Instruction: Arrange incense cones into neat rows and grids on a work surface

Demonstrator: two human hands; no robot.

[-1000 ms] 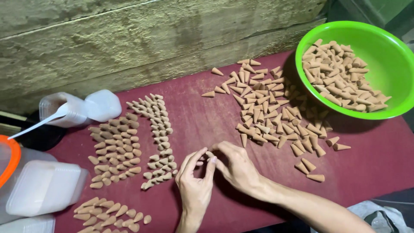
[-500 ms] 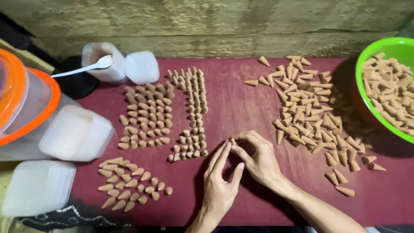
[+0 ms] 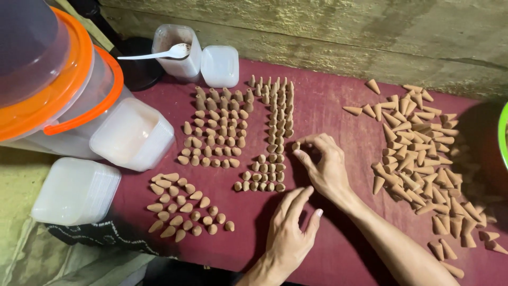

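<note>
Fingers first. My right hand [image 3: 325, 164] reaches forward over the red cloth [image 3: 328, 106], its thumb and fingertips pinched on one small tan cone [image 3: 296, 145]. That cone sits at the tips of those fingers, just beside the right edge of the narrow block of standing cones [image 3: 271, 137], about halfway down its length. I cannot tell whether the cone base already touches the cloth.

My left hand [image 3: 291, 233] lies nearer to me, behind and slightly left of the right wrist, palm down, fingers loosely extended and holding nothing. Its fingertips point toward the near end of the narrow block and stop short of it.

Left of the pinching fingers, past the narrow block, stands a wider block [image 3: 214, 130] of upright cones. Nearer to me and left of my resting fingers lies a small group [image 3: 182, 204] of cones on their sides. Right of the right hand, a loose heap [image 3: 418, 153] of cones is scattered, well apart from the fingers.

Beyond the blocks stands a clear tub [image 3: 177, 58] with a white spoon [image 3: 159, 53] across it. Far left sit white lidded boxes [image 3: 132, 135] and an orange-rimmed bucket [image 3: 53, 85].
</note>
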